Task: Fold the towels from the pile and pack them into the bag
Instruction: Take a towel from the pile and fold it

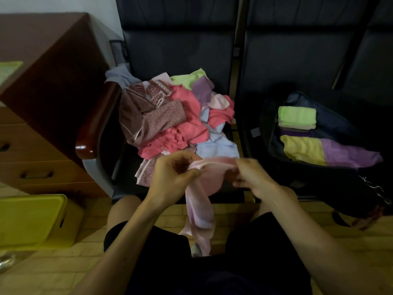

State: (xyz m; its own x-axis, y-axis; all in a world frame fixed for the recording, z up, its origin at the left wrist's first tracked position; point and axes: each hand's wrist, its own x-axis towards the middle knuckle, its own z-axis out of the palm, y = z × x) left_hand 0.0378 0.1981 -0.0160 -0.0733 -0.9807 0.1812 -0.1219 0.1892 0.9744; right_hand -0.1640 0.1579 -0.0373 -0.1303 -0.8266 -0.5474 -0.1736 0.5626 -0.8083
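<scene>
Head view shows our left hand (176,173) and right hand (253,177) raised close together over our lap, with a pale pink towel (204,186) stretched between them. The left grip pinches the towel's upper edge between thumb and curled fingers. The right grip is blurred, but its fingers are closed on the same edge at the other end. From the left hand the rest of the towel hangs down in a loose twist between our knees, above the tiled floor (244,231).

Just beyond our hands the pile of towels (174,116) lies unfolded on the seat of a dark chair (125,165): coral, patterned maroon, light blue, lilac and lime pieces heaped over one another.

On the next seat to the right the dark bag (319,179) lies open. Inside it, a folded green towel (296,116) sits on a small stack at the far end, and a yellow towel (302,150) lies nearer, touching a purple towel (348,154) beside it.

To the left stand a brown wooden cabinet (42,71) and, on the floor, a yellow box (32,220).
</scene>
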